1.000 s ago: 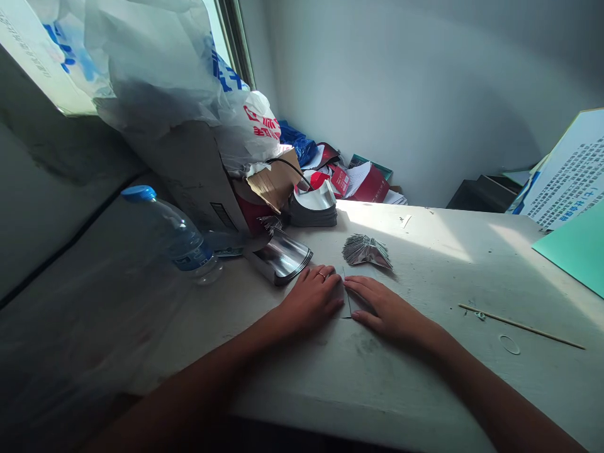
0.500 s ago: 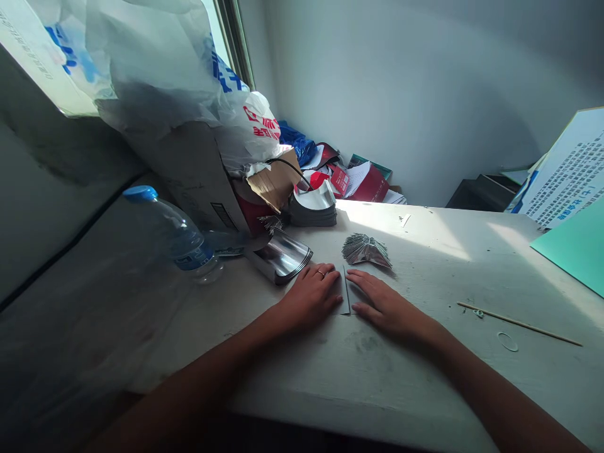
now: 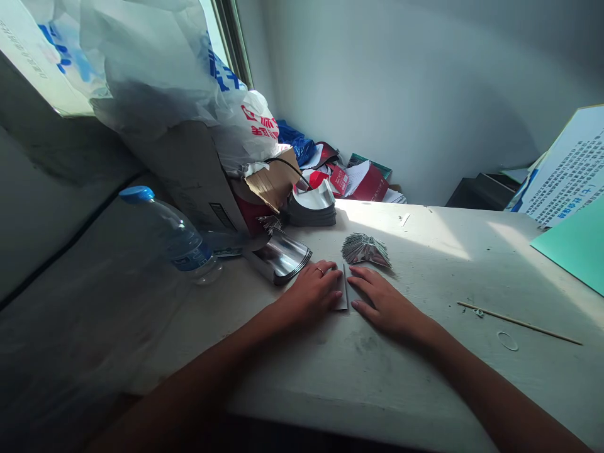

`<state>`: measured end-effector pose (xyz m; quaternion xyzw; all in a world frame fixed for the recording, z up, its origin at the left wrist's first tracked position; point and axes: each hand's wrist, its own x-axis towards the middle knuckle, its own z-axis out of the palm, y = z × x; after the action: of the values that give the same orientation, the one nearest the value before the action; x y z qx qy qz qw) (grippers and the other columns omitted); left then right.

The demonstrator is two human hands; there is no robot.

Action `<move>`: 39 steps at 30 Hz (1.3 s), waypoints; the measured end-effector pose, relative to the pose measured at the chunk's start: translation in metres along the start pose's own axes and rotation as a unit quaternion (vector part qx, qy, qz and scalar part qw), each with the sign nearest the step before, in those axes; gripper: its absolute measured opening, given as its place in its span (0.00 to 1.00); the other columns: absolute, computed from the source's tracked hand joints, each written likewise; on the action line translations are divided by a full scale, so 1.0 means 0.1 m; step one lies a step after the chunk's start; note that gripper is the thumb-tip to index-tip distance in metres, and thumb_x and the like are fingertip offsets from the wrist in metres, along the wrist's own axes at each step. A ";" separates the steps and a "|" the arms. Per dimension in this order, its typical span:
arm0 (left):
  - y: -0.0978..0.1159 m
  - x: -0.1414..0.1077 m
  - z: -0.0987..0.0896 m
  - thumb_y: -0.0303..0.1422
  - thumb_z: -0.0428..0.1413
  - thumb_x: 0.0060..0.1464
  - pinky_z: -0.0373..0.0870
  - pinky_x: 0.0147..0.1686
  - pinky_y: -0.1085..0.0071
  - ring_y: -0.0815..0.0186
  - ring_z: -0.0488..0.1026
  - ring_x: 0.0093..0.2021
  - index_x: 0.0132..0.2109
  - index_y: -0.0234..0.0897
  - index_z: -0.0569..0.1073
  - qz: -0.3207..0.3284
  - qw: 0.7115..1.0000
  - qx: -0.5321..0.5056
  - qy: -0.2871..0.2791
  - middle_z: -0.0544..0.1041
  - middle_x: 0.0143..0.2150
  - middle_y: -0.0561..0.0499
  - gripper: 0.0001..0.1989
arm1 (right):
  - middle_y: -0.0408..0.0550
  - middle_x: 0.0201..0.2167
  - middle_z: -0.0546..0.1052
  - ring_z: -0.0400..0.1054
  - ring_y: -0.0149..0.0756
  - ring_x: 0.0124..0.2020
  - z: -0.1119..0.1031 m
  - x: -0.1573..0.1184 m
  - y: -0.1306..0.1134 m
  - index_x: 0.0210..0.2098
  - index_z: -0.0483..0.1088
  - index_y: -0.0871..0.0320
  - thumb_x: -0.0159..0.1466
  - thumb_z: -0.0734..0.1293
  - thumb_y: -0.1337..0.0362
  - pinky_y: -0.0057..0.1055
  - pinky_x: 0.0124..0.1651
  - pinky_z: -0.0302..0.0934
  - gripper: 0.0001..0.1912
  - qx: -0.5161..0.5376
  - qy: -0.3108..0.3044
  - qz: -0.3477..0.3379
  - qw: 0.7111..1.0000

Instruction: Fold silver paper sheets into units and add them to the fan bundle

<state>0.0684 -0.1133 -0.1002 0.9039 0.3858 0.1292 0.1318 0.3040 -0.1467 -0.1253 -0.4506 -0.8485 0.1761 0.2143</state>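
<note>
White folded paper (image 3: 342, 296) is lying flat on the bench (image 3: 415, 384) between the two grips. The left grip (image 3: 309, 292) is pressing down on the paper's left part, its fingers lying flat and close together rather than curling round it. The right grip (image 3: 384, 306) is resting open just beside the paper's right edge, though the view does not settle whether its fingertips are touching it. Neither grip is clamping anything.

The paper is looking thin, light and springy, so it is likely to slide on the bench or lift at the fold under uneven pressure. Flat pressure along the crease or a light pinch at a free edge seems the surest hold.

Just ahead of the grips, a fan of folded foil (image 3: 365, 250) is sitting on the bench, looking crisp but easily crushed. To the left, a curved foil stack (image 3: 280, 258) is lying near the left grip, with a second stack (image 3: 312, 212) behind it and a water bottle (image 3: 172, 238) farther left. Well off to the right, a wooden stick (image 3: 519, 323) is lying on the bench.
</note>
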 end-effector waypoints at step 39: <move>0.04 -0.02 0.01 0.41 0.52 0.66 0.53 0.67 0.46 0.49 0.53 0.72 0.63 0.45 0.66 0.005 0.998 0.036 -0.047 0.61 0.71 0.49 0.21 | 0.54 0.68 0.61 0.54 0.48 0.69 -0.13 0.00 -0.03 0.67 0.62 0.56 0.69 0.64 0.56 0.49 0.70 0.52 0.29 -0.025 -0.054 -0.026 0.998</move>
<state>0.0699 -0.1178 -0.0999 0.9150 0.3792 0.0734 0.1167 0.3086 -0.1469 -0.1133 -0.4238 -0.8743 0.1729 0.1616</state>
